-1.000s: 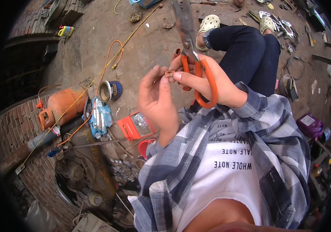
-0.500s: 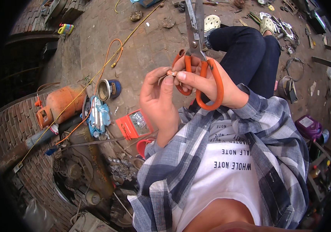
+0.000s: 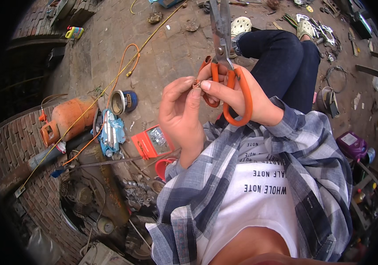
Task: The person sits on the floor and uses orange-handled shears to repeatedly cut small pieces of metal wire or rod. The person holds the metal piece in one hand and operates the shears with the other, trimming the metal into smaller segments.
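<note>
small copper-coloured piece [image 3: 196, 84] was pinched between fingertips of left hand [image 3: 181, 106] and right hand [image 3: 262, 100]; orange-handled shears [image 3: 221, 47] were also held in right. fingertip working of piece seemed in hand; steady pinch was judged needed.

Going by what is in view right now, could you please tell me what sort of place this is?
It looks like a repair yard or workshop, judging by the gas cylinder, the scattered metal parts and the shears in the right hand.

Fingers [image 3: 192, 102] pinch a coppery piece [image 3: 196, 84]
</note>
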`<action>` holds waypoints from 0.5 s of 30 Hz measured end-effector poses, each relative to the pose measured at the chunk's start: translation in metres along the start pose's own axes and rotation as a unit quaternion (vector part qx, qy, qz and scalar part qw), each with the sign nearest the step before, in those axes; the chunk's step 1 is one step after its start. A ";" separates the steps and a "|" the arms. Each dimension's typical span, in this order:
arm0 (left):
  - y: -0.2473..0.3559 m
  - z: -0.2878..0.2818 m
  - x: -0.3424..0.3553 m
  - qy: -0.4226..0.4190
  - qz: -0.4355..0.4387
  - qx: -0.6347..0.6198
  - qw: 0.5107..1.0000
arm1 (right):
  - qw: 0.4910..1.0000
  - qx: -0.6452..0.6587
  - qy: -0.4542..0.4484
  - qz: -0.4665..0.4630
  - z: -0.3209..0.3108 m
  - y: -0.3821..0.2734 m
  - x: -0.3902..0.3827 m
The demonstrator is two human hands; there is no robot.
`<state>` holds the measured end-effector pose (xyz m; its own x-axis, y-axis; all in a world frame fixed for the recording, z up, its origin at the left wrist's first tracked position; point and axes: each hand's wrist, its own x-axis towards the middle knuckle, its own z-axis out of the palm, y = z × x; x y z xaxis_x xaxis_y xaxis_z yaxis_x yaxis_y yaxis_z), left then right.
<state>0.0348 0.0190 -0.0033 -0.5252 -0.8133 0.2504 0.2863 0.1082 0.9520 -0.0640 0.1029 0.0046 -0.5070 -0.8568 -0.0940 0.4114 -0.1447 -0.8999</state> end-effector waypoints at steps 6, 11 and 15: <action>0.001 0.001 -0.001 0.007 -0.016 -0.009 1.000 | 1.000 -0.011 0.001 0.001 0.000 -0.001 -0.001; 0.002 -0.001 -0.001 -0.003 -0.025 -0.021 0.999 | 1.000 -0.010 0.002 0.005 -0.001 0.000 -0.002; -0.001 -0.005 0.000 0.001 -0.064 -0.072 0.995 | 0.997 -0.076 0.003 -0.013 -0.002 0.000 -0.004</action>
<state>0.0384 0.0160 -0.0048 -0.5636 -0.8162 0.1273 0.3282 -0.0798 0.9412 -0.0631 0.1077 0.0038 -0.5203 -0.8509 -0.0719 0.2795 -0.0902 -0.9559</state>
